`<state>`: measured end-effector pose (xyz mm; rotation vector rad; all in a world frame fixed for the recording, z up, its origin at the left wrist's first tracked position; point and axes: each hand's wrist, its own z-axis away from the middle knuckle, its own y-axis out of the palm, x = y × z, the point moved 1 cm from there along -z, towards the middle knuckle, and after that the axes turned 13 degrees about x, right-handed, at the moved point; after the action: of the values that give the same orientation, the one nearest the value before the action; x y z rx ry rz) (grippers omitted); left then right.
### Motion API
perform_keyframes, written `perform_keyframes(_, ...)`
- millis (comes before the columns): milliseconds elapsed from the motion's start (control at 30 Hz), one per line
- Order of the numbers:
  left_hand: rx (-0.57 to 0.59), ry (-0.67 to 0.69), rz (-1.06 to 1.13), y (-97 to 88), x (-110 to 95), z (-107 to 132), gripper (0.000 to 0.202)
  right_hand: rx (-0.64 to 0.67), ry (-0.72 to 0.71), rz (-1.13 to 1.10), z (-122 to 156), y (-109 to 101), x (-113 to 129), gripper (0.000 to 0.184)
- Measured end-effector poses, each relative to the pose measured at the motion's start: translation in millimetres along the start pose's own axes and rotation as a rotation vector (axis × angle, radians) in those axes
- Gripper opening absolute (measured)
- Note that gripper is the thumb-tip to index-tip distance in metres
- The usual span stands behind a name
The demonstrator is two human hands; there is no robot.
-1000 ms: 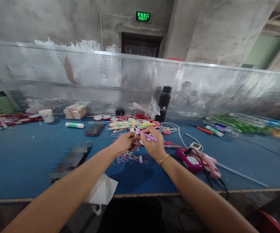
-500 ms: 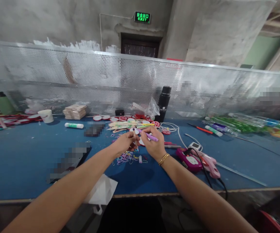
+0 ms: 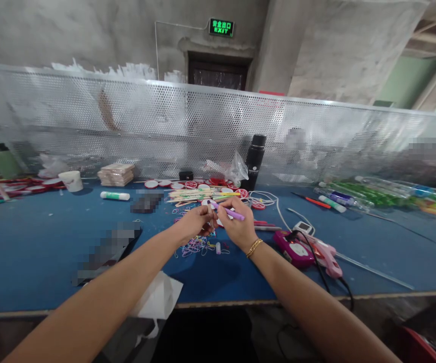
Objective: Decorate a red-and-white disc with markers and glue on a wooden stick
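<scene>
Here, above the blue counter [image 3: 32, 252], the fingers of the left hand [image 3: 198, 222] pinch a thin wooden stick [image 3: 210, 214]. Just beside it, the right hand [image 3: 237, 224] has its fingers closed around a purple marker [image 3: 235, 214]; farther right lies a pink glue gun [image 3: 329, 262].

Purple pen [image 3: 233, 214] held in right grip [image 3: 239, 226], thin stick [image 3: 209, 209] pinched in left grip [image 3: 196, 223]. Coloured loops [image 3: 196, 246] scattered below on blue surface [image 3: 233, 282]; pale sticks [image 3: 189, 194] piled behind; black bottle [image 3: 255, 161] stood by metal screen [image 3: 157, 121].
</scene>
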<state>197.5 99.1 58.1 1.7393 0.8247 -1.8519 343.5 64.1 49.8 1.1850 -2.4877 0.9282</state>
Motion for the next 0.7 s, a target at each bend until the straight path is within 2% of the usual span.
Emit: perform_keyframes(700, 0.029, -0.011, -0.015, 0.4, 0.6, 1.0, 0.021, -0.012, -0.004, -0.012, -0.4, -2.4, 1.7, 0.009)
